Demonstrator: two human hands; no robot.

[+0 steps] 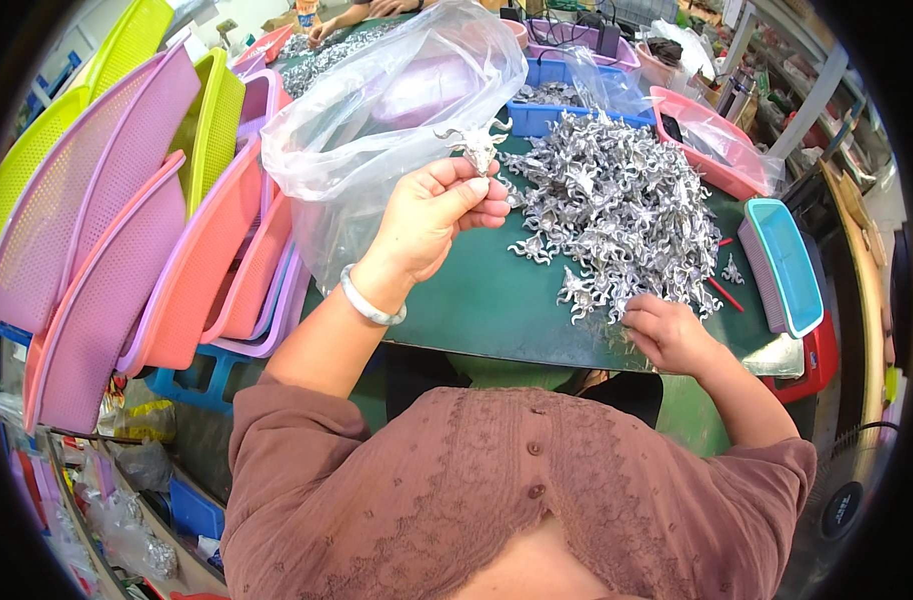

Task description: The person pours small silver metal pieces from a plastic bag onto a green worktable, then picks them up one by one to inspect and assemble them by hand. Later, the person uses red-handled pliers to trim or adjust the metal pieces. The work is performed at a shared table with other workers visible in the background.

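My left hand [439,215] is raised over the table's left part, thumb and fingers pinching a silver metal casting [478,146] shaped like a horned animal skull. The casting stands upright with its horns at the top, in front of a clear plastic bag [322,165]. A big heap of similar silver castings [617,200] covers the right half of the green table [427,300]. At the heap's near edge, my right hand [672,335] rests low with its fingers curled together. Whatever lies under those fingertips is hidden. One loose casting [733,270] lies right of the heap.
Stacked plastic baskets [117,210] in purple, coral and green crowd the left side. A blue bin [537,118] and a pink tray [717,150] stand behind the heap; a turquoise-lined basket [785,265] is at right. Another person's hand [322,32] shows at the far side.
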